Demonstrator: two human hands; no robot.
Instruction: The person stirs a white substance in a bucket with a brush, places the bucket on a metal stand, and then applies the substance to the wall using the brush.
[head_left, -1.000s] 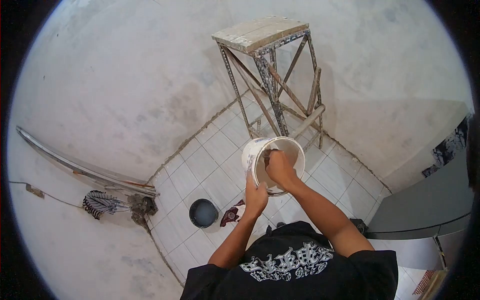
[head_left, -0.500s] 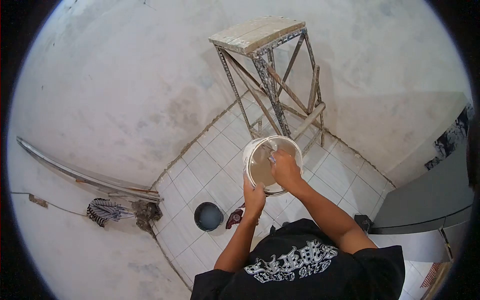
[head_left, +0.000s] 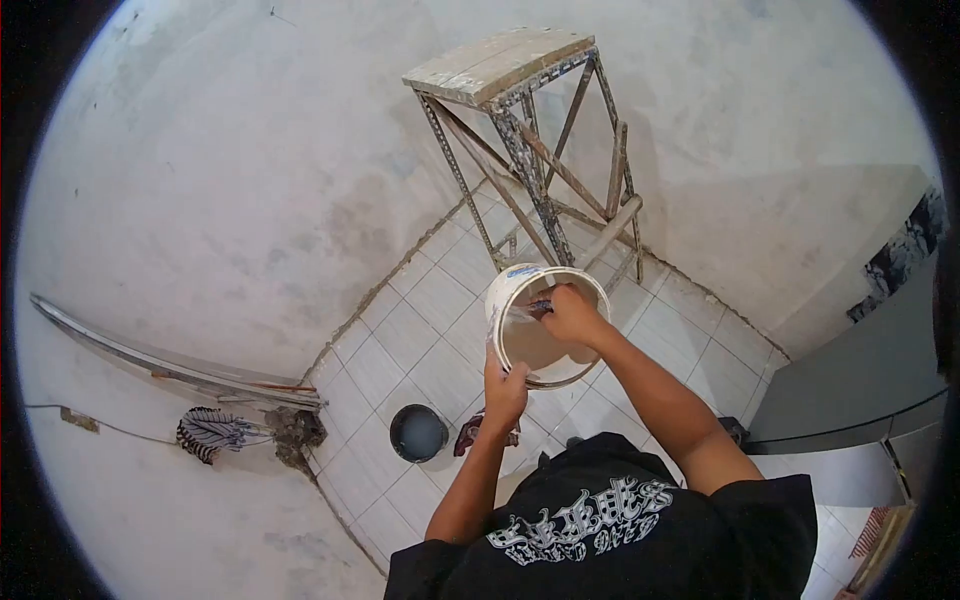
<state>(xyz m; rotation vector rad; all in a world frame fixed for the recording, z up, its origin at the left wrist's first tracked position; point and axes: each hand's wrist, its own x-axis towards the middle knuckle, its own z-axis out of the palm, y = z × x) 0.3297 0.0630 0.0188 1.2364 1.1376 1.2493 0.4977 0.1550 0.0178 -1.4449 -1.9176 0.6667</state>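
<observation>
Bucket rim: grips it with left hand, clenches tool in right hand, now nearer far side, apparently still working inside.

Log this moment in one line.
left hand: holding white bucket, tilted | right hand: holding tool handle at bucket's mouth | black bucket: on tiled floor

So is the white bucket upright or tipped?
Tipped: the white bucket leans its mouth toward the black shirt, showing its far outer wall, the left hand at its rim.
</observation>
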